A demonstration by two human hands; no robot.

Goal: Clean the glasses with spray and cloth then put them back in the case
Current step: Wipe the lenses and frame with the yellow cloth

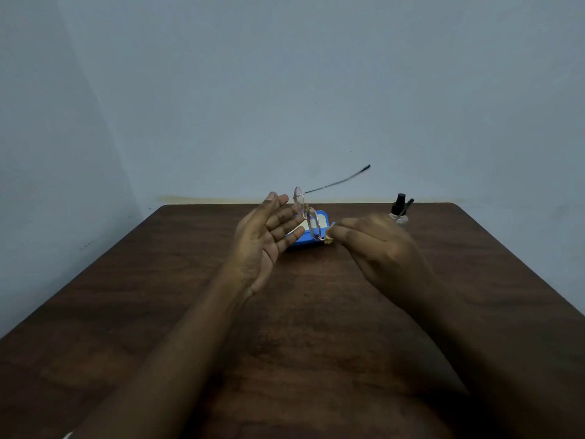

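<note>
Two bare hands hold thin wire-framed glasses (pixel 305 213) above a blue case (pixel 300 243) on a dark wooden counter (pixel 285 327).

I see the right hand (pixel 380 245) pinching the frame at its near hinge corner. The left hand (pixel 262 236) is spread, fingers straight, just beside the far lens; I cannot tell if it touches. A spray bottle (pixel 399 210) stands further right. I judge the glasses light, springy and easily bent, so grip the rim or hinge, never the lens faces.

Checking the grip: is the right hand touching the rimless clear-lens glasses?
Touching. Head view shows the right hand pinching the glasses at one hinge corner.
</note>
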